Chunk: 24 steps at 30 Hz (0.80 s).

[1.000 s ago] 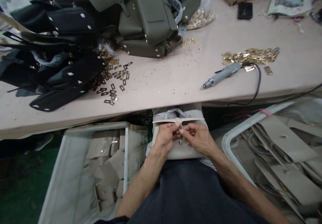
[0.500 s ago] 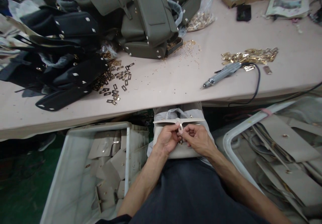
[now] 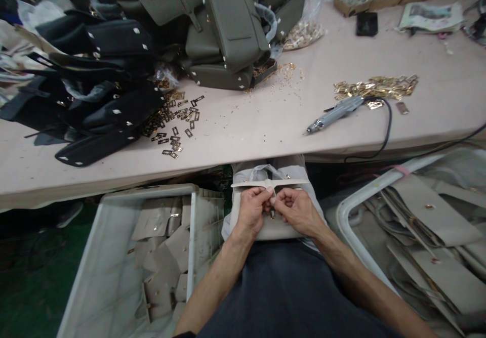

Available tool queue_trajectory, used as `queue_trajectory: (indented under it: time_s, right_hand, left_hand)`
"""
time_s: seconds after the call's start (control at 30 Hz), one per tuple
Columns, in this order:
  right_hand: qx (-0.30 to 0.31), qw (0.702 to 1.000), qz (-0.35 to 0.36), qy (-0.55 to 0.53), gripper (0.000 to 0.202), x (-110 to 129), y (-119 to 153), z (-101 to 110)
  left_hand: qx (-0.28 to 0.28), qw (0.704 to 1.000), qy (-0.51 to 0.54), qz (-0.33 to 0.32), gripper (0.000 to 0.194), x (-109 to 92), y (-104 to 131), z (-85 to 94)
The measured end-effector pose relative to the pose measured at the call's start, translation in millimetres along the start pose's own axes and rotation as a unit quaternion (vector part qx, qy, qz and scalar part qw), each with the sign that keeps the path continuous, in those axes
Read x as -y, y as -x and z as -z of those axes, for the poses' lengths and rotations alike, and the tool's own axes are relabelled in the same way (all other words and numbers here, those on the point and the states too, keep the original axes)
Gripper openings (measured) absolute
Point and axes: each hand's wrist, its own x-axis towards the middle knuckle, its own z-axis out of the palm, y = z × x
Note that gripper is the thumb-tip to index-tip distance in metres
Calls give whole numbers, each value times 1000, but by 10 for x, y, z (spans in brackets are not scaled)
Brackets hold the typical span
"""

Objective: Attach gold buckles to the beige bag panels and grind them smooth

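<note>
A light beige handbag (image 3: 279, 233) lies across my lap, its flap (image 3: 290, 182) raised so that I see it nearly edge-on. My left hand (image 3: 253, 207) is closed in a pinch at the middle of the flap. From the other side, my right hand (image 3: 298, 209) pinches at the same spot, fingers curled. Between the fingertips is a small metal plate (image 3: 274, 193), now a thin sliver, mostly hidden. Just below the fingers, a small gold clasp (image 3: 272, 215) shows on the bag's front.
Left and right stand plastic bins (image 3: 192, 242) (image 3: 343, 211) of beige bags. On the table lie an electric screwdriver (image 3: 334, 115), gold metal plates (image 3: 379, 86), dark metal plates (image 3: 176, 120), and piled black bags (image 3: 117, 39) and olive bags (image 3: 235, 29).
The metal plate has turned from showing its shiny face to nearly edge-on. My left hand has rolled over, its back now more towards me; the right hand has barely moved.
</note>
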Motion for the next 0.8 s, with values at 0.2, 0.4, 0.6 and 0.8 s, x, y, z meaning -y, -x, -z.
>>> queue_trajectory:
  time_s: [0.2, 0.4, 0.6, 0.8]
  right_hand:
    - [10, 999, -37, -17, 31, -6, -13, -20]
    - [-10, 997, -2, -71, 35, -118, -30, 33]
    - [14, 992, -16, -121, 41, -111, -73, 89]
    - [9, 986, -34, -160, 47, -129, -88, 79]
  left_hand:
    - [-7, 999, -13, 35, 40, -14, -26, 0]
    - [4, 999, -37, 36, 37, -47, -36, 38]
    - [6, 998, -46, 36, 40, -41, -44, 53]
    - [12, 999, -37, 38, 41, -27, -46, 63]
